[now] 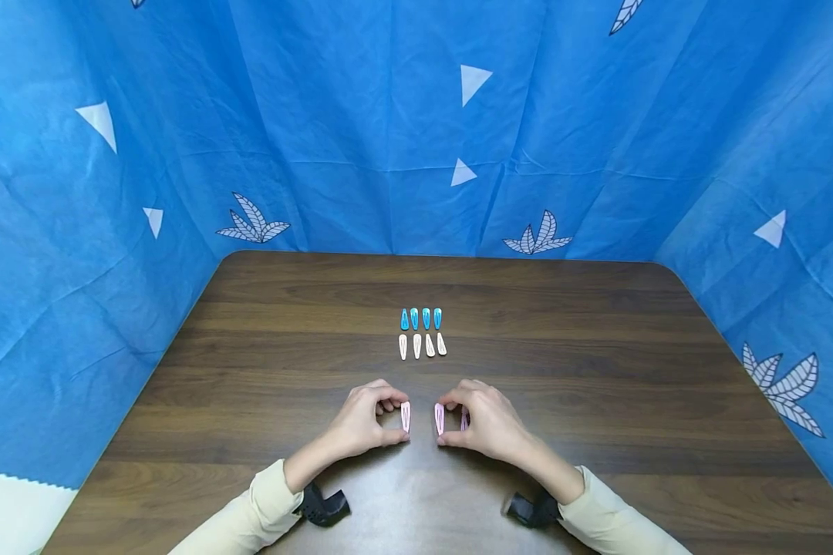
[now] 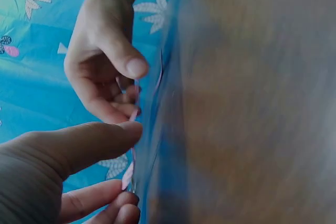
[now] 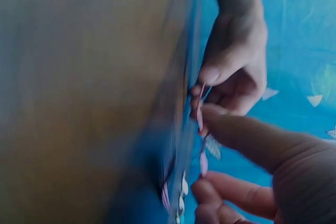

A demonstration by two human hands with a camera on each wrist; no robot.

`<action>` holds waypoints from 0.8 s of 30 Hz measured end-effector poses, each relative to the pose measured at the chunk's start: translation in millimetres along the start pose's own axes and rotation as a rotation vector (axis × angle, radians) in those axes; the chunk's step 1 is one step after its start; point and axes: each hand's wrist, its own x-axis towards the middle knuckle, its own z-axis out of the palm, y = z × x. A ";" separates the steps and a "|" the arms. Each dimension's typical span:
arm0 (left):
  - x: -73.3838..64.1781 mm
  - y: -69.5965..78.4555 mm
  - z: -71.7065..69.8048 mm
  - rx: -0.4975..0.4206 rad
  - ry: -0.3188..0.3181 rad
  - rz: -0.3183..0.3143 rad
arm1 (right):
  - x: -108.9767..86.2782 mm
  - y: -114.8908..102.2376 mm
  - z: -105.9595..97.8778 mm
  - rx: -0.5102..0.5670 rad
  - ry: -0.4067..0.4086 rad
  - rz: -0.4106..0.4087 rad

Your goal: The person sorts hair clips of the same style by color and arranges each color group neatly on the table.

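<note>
My left hand point(image 1: 361, 420) pinches a pink snap hair clip point(image 1: 406, 417) between thumb and fingertips, low over the table. Opposite it, a short gap away, my right hand point(image 1: 486, 420) pinches a lilac-pink snap hair clip point(image 1: 440, 418) by its two ends. A second lilac clip point(image 1: 464, 418) shows inside the curve of the right hand, partly hidden by the fingers. Both held clips stand lengthwise, roughly parallel. In the right wrist view, the right hand's clip point(image 3: 203, 163) spans from thumb to finger, with the left hand point(image 3: 236, 66) beyond it.
Farther back on the wooden table point(image 1: 284, 331) lie a row of several blue hair clips point(image 1: 426, 318) and, nearer, a row of several white ones point(image 1: 417, 346). Blue patterned cloth point(image 1: 389, 116) hangs around the table's back and sides. Black devices point(image 1: 325, 506) are strapped at the wrists.
</note>
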 end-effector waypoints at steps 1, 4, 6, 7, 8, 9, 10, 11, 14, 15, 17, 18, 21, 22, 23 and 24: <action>2.3 -0.7 -1.9 -0.016 0.004 -0.006 | 3.6 1.4 -1.8 0.031 -0.005 0.010; 11.0 -2.7 -8.1 -0.046 0.020 -0.030 | 16.0 5.8 -6.3 0.114 -0.014 0.025; 18.2 -4.7 -11.9 -0.055 0.032 -0.046 | 25.5 8.2 -8.0 0.146 -0.019 0.018; 22.0 -6.1 -13.4 -0.057 0.038 -0.052 | 30.3 9.1 -8.3 0.159 -0.024 0.017; 25.7 -7.4 -14.9 -0.058 0.044 -0.056 | 35.3 9.6 -8.3 0.168 -0.031 0.018; 29.1 -9.0 -16.1 -0.057 0.048 -0.059 | 40.2 9.7 -8.2 0.177 -0.041 0.022; 32.6 -10.7 -16.9 -0.054 0.049 -0.061 | 45.0 9.8 -7.7 0.180 -0.052 0.027; 35.6 -12.6 -17.4 -0.054 0.047 -0.064 | 49.7 9.8 -6.9 0.176 -0.064 0.034; 43.0 -19.0 -17.8 -0.048 0.030 -0.073 | 62.0 9.4 -3.9 0.163 -0.097 0.055; 44.6 -20.7 -17.9 -0.042 0.022 -0.076 | 65.4 9.2 -2.8 0.155 -0.106 0.063; 47.2 -23.6 -17.9 -0.028 0.009 -0.081 | 71.0 9.3 -0.2 0.136 -0.122 0.077; 48.1 -25.1 -17.8 -0.016 0.004 -0.080 | 73.2 9.3 0.8 0.130 -0.129 0.087; 50.6 -28.6 -17.3 0.027 -0.003 -0.069 | 77.9 9.3 3.4 0.107 -0.142 0.108; 51.3 -29.6 -17.1 0.038 -0.005 -0.067 | 78.9 9.3 4.0 0.102 -0.145 0.112; 51.9 -31.0 -16.9 0.048 -0.005 -0.062 | 79.8 9.2 4.6 0.097 -0.147 0.114; 52.4 -31.8 -16.7 0.054 -0.006 -0.061 | 80.5 9.1 5.2 0.093 -0.150 0.116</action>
